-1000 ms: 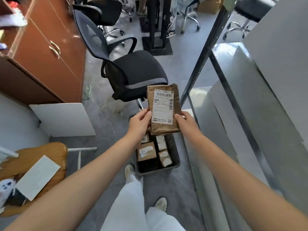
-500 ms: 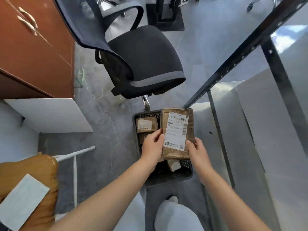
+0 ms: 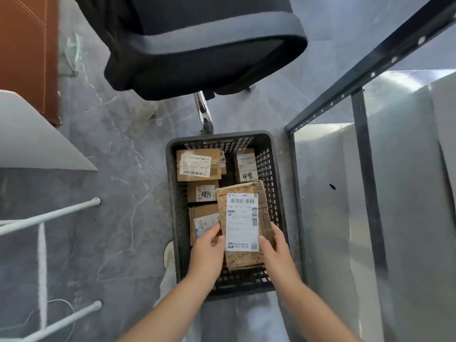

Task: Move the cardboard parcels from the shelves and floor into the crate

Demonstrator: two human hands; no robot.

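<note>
Head view: left hand (image 3: 206, 254) and right hand (image 3: 277, 253) pinch the creased cardboard parcel (image 3: 243, 218) by its side edges, crate (image 3: 173, 193) beneath them; probably light, bendy, not slippery.

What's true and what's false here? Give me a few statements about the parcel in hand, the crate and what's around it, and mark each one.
1. The left hand and the right hand both grip the held parcel by its near end. True.
2. The held parcel's label faces down. False: the white barcode label faces up.
3. The black crate holds nothing else. False: several other parcels lie in it.
4. The crate stands on the floor beside the metal shelf frame. True.
5. The office chair sits nearer the person than the crate. False: it is beyond the crate's far end.
</note>
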